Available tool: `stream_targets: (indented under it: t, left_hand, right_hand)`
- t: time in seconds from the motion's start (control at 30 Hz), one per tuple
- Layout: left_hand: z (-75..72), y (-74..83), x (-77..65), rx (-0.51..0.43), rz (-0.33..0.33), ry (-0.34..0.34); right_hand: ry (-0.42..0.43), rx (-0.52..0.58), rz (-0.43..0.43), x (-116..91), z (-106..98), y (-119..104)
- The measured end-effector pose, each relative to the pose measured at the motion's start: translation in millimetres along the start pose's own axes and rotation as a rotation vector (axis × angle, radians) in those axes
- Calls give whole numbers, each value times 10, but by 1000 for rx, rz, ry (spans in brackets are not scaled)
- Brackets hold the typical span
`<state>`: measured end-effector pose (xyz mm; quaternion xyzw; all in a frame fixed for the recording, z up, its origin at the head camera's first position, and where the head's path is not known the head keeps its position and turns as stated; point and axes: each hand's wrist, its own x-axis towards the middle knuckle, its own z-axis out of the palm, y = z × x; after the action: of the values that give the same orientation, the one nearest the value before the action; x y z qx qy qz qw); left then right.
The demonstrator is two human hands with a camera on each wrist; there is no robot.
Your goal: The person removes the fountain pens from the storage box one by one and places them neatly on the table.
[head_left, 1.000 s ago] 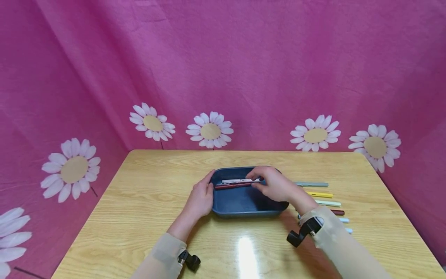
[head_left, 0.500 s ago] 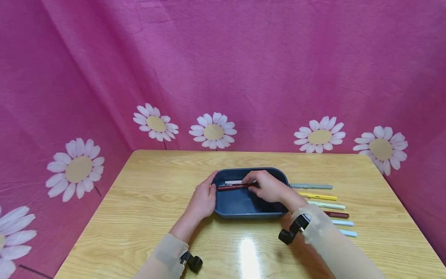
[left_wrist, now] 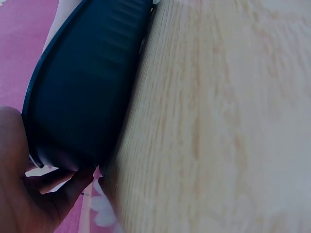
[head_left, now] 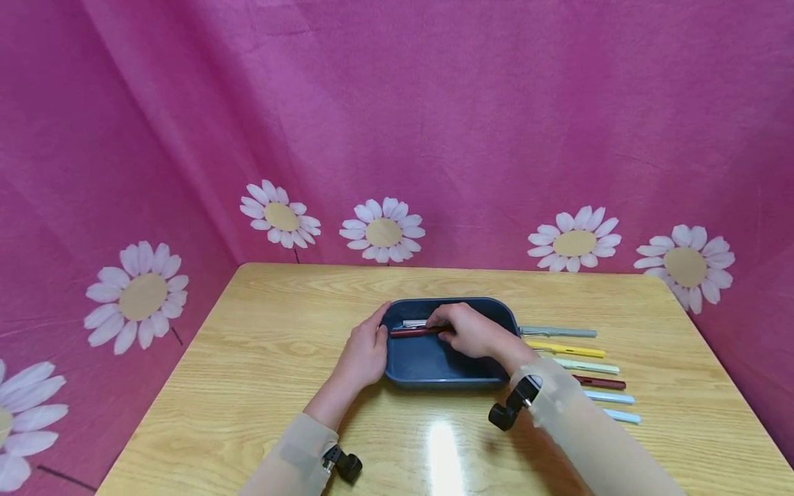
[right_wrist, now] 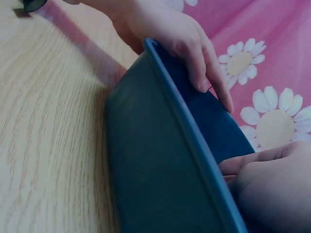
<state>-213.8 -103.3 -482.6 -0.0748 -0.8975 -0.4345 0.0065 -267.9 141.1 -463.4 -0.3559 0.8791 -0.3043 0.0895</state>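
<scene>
A dark blue tray (head_left: pixel 446 379) stands on the table. My left hand (head_left: pixel 362 351) grips its left end, thumb at the rim; in the left wrist view the fingers (left_wrist: pixel 68 187) bend under that end. Inside, near the back wall, a white pen (head_left: pixel 413 323) and a dark red pen (head_left: pixel 409 332) lie side by side. My right hand (head_left: pixel 468 331) reaches into the tray and pinches the pens, fingertips on the white one's side, thumb by the red one. It covers their right ends. In the right wrist view the tray wall partly hides this hand (right_wrist: pixel 272 187).
Right of the tray a row of pens lies on the table: grey-blue (head_left: pixel 558 332), yellow (head_left: pixel 573 350), pale green (head_left: pixel 589 366), dark red (head_left: pixel 600 381) and light blue (head_left: pixel 611 397). My right forearm (head_left: pixel 577 420) covers some left ends. A pink flowered curtain (head_left: pixel 397 124) hangs behind.
My right hand has moved left along the pens in the tray, covering more of the white pen. My left hand keeps its grip on the tray. The view has shifted slightly.
</scene>
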Motion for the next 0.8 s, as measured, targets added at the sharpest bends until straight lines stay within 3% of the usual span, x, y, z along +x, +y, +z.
stream_targets:
  t: [0.27, 0.57, 0.8]
  left_hand:
    - [-8, 9, -5, 4, 11, 2]
    - [6, 0, -21, 9, 3, 2]
    - [-6, 1, -9, 17, 36, 17]
  right_hand:
    - [-7, -51, 3, 53, 43, -2]
    - [-27, -147, 121, 36, 115, -55]
    - [-39, -115, 139, -2, 36, -117]
